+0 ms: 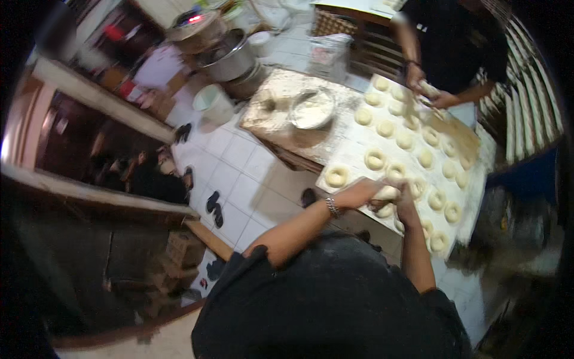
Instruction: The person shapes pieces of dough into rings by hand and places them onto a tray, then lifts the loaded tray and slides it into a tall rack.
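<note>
Black sandals (pixel 213 202) lie on white floor tiles (pixel 238 188).

Cream dough rings (pixel 385 128), white floor tiles (pixel 232 184), black shirt (pixel 323 299), silver wristband (pixel 332 207)

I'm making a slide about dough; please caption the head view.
Left hand and right hand hold pale dough near dough rings on a worktop.

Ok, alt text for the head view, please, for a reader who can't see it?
A person's left grip and right grip hold pale dough over a white board set with dough pieces, many ring-shaped. Another person works across the board, and a bowl of white powder stands on a dusty table.
</note>
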Demonstrator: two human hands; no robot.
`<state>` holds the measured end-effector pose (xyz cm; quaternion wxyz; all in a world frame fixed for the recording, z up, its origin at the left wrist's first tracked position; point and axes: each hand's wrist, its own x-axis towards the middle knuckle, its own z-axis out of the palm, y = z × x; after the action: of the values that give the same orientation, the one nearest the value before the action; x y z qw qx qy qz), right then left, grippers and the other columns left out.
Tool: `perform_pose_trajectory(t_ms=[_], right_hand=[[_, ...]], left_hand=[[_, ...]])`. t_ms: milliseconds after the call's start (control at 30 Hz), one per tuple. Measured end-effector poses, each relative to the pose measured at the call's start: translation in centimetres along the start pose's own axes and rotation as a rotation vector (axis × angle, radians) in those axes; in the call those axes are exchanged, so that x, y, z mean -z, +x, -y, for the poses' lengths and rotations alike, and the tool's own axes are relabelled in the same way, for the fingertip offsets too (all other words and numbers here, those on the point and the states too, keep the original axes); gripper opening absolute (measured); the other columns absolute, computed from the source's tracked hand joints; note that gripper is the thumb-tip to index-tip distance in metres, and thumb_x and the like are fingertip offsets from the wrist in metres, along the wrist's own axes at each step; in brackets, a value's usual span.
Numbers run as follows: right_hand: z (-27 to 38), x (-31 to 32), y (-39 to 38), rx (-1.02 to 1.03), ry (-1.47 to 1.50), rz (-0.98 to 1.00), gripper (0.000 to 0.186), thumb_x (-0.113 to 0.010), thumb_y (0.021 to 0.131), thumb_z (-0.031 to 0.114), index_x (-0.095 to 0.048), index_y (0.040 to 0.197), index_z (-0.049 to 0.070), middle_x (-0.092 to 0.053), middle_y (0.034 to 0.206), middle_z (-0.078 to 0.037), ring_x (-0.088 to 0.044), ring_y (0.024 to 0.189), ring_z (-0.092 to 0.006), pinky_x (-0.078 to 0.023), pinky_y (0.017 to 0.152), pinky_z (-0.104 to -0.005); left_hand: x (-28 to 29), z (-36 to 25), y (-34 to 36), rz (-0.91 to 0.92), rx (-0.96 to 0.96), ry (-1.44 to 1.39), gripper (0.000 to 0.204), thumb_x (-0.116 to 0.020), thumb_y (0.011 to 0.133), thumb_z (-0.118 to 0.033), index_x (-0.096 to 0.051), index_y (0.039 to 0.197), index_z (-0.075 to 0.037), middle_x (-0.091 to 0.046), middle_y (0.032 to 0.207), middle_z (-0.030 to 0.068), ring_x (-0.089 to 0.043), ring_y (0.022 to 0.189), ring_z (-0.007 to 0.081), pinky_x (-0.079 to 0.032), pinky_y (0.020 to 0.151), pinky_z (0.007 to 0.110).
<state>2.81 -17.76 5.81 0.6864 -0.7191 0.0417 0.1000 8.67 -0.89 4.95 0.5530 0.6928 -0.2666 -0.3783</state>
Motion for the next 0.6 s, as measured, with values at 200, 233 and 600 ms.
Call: perform_pose_trajectory(t_ms=[200, 233, 600], right_hand=[[-6.3, 1.4, -0.1, 0.216, -0.318, 0.012, 0.073, -0.041, 0.102, 0.062, -0.064, 0.076, -0.002, -0.057, 0.056, -0.011, -0.056, 0.051, -0.0228, -0.044, 0.053, -0.0383], [-5.8, 1.3, 0.5, 0.209, -0.316, -0.004, 0.073, -0.041, 0.102, 0.062, -0.064, 0.076, -0.002, -0.057, 0.056, -0.011, -0.056, 0.051, -0.0228, -0.044, 0.053, -0.0383], [-0.7, -2.1, 6.0, 0.009, -0.411, 0.001, 0.071, -0.043, 0.103, 0.057, -0.064, 0.085, -0.008, -0.067, 0.072, -0.009, -0.065, 0.071, -0.0186, -0.056, 0.068, -0.0314]], left_hand=[[-4.0, 2.4, -2.1, -0.119, 0.194, -0.076, 0.070, -0.034, 0.105, -0.060, -0.067, 0.091, 0.001, -0.064, 0.070, 0.0054, -0.060, 0.061, 0.0182, -0.048, 0.060, 0.030], [-3.0, 1.8, -1.3, -0.149, 0.243, -0.259, 0.071, -0.034, 0.105, -0.060, -0.067, 0.085, 0.000, -0.061, 0.067, 0.0032, -0.060, 0.060, 0.0159, -0.046, 0.057, 0.028], [6.8, 2.8, 3.3, 0.054, -0.081, 0.320, 0.066, -0.033, 0.108, -0.051, -0.057, 0.104, 0.010, -0.060, 0.070, 0.0190, -0.059, 0.064, 0.0257, -0.050, 0.069, 0.041]])
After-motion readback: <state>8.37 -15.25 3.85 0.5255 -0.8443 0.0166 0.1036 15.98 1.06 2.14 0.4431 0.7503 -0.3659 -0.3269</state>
